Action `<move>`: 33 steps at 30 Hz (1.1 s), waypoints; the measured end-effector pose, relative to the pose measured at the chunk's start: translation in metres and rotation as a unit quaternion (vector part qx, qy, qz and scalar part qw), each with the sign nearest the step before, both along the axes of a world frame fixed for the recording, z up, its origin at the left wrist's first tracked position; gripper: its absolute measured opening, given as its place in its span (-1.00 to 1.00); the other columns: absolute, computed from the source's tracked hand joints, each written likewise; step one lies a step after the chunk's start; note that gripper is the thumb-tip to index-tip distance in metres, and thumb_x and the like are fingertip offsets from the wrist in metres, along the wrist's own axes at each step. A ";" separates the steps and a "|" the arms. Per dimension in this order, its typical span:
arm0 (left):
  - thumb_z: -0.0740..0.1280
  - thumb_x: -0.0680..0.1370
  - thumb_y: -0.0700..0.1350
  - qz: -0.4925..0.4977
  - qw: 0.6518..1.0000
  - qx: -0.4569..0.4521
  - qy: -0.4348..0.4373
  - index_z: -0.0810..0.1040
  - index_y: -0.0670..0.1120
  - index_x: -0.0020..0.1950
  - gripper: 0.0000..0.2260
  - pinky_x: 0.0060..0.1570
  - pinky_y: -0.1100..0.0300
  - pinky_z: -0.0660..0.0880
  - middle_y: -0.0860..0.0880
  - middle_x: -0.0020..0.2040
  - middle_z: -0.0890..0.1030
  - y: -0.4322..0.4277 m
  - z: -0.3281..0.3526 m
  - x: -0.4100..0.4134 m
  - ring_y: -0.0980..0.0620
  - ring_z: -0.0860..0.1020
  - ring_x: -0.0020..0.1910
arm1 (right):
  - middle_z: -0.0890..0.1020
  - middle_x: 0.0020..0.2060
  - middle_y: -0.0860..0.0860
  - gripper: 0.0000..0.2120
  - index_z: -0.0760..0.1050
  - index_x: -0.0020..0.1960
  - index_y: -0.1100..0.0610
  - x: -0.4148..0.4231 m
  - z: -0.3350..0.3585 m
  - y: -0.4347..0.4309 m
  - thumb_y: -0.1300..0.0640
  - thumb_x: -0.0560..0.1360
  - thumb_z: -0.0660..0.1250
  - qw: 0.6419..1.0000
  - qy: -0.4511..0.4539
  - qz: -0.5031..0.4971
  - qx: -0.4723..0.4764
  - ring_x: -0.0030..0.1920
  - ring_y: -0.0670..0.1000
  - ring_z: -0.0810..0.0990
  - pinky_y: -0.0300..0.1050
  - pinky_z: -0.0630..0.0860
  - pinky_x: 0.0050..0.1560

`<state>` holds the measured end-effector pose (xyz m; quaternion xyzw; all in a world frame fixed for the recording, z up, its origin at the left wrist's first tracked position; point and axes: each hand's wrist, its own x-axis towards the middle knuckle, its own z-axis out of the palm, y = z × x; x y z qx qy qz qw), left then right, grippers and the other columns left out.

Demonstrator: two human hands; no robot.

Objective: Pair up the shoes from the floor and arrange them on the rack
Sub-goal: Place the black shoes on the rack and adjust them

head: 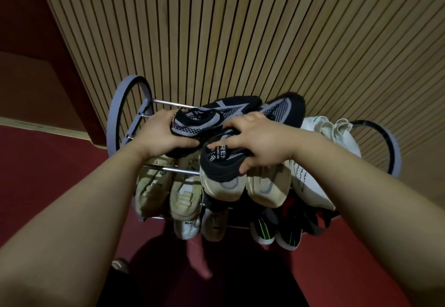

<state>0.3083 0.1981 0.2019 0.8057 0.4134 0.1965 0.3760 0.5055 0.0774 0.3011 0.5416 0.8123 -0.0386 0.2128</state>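
- Left hand (163,133): I have its fingers and thumb clamped round the side of the left black-and-grey shoe (216,114), steadying it so it sits square.
- Right hand (260,143): fingers are curled over the tongue and thumb under the collar of the right black-and-grey shoe (218,166), a grip that lets me steer its heel.
- The pair: both shoes are side by side at the middle of the rack's (113,123) top tier, toes toward the slatted wall (240,29), heels toward me. I cannot tell whether they rest on the bars yet.
- Judgement: this is the placing step, with the pair held together so the two shoes land matched.
- White cloth item (332,133): it lies at the top tier's right end, which leaves the middle for this pair.
- Beige pair (183,193) and cream pair (267,184): both sit on the tier below, heels outward.
- Black-and-green pair (265,232): it stands at the lowest level, near the red floor (48,174).
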 end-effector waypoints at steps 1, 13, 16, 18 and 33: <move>0.46 0.11 0.43 0.013 1.000 0.011 0.007 0.51 0.16 0.13 -0.32 0.16 -0.06 0.49 0.09 0.08 0.61 -0.001 -0.006 -0.002 0.03 0.55 0.11 | 0.08 0.49 0.07 -0.31 0.10 0.49 -0.25 0.002 -0.001 0.000 -0.15 0.46 0.34 1.000 0.000 0.010 0.001 0.48 0.14 0.05 0.02 -0.08 0.45; 0.37 0.20 0.40 0.284 0.957 0.023 0.056 0.37 -0.03 0.37 -0.15 0.36 -0.05 0.28 -0.15 0.31 0.44 -0.054 -0.023 -0.009 -0.17 0.33 0.35 | -0.13 0.56 0.06 -0.46 0.03 0.52 -0.15 -0.042 -0.046 -0.041 -0.05 0.59 0.11 0.842 0.339 -0.402 0.119 0.53 0.21 -0.23 0.22 -0.11 0.50; 0.45 0.27 0.30 0.258 0.964 0.031 0.053 0.25 -0.02 0.46 -0.14 0.38 -0.06 0.25 -0.16 0.37 0.38 -0.059 -0.023 -0.012 -0.16 0.29 0.39 | -0.19 0.54 0.10 -0.25 -0.06 0.54 -0.12 -0.058 -0.066 -0.029 -0.34 0.48 0.17 0.845 0.276 -0.424 0.173 0.49 0.30 -0.30 0.32 -0.05 0.47; 0.52 0.32 0.14 0.211 0.975 0.030 0.060 0.06 0.06 0.54 -0.07 0.42 -0.08 0.19 -0.14 0.46 0.24 -0.064 -0.020 -0.014 -0.14 0.17 0.46 | -0.17 0.55 0.11 -0.18 -0.01 0.53 -0.09 -0.062 -0.076 -0.024 -0.37 0.42 0.23 0.850 0.243 -0.423 0.198 0.47 0.35 -0.32 0.35 0.05 0.44; 0.50 0.36 0.08 0.286 0.947 0.138 0.048 0.23 -0.08 0.45 -0.23 0.23 -0.02 0.43 -0.11 0.35 0.40 -0.082 -0.023 -0.034 -0.09 0.39 0.32 | -0.03 0.56 -0.05 -0.41 0.27 0.44 -0.04 -0.065 -0.082 -0.023 -0.15 0.45 0.28 0.841 0.348 -0.291 0.294 0.55 0.07 -0.09 0.20 0.23 0.41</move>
